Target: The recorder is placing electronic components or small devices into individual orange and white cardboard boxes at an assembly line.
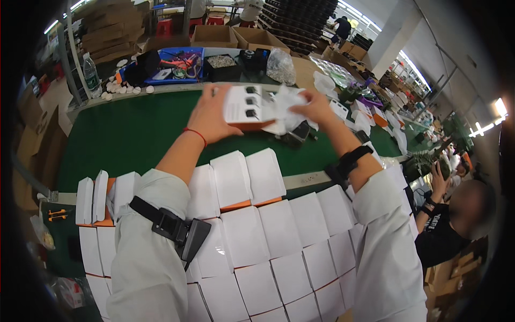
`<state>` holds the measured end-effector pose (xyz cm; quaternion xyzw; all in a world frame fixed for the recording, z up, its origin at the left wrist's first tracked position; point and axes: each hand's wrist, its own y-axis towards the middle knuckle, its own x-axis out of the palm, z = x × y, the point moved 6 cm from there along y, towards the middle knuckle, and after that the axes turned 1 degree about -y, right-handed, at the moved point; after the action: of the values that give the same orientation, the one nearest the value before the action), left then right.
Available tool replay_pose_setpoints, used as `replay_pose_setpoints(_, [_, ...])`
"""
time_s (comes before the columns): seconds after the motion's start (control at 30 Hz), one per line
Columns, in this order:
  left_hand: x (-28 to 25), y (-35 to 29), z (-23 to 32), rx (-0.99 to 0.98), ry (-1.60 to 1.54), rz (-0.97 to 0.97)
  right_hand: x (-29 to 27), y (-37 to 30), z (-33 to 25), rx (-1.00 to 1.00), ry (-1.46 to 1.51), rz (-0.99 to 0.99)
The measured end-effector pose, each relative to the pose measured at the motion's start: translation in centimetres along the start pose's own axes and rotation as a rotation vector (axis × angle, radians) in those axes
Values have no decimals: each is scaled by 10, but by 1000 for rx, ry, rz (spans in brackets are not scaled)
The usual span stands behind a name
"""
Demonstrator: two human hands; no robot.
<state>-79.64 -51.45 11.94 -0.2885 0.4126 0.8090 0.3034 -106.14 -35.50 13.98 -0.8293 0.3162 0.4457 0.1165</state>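
My left hand [210,115] is wrapped round a small white box [242,107] with an orange lower edge and dark pictures on its face. At the box's right end, my right hand [317,110] pinches a thin white translucent wrap [287,104], smeared by motion. Whether the wrap is inside the box or beside it I cannot tell. Below it on the green belt lies a dark flat item [298,133], partly covered by the wrap. Nearer to me, between my forearms, stand rows of white boxes [244,236] with raised lids and orange sides.
A blue tray [177,64] of tools and cables stands beyond the green belt [129,123], beside a bottle [91,75] and a bag of small parts [280,67]. More boxes and wraps [375,115] lie to the right. A co-worker [450,214] sits at the right.
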Motion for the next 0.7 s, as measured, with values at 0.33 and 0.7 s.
replay_pose_setpoints(0.33, [8, 4, -34, -253, 278, -40, -125, -105, 90, 442, -1039, -442])
replay_pose_setpoints(0.7, [29, 2, 22, 91, -427, -330, -65, -120, -61, -493, -328, 23])
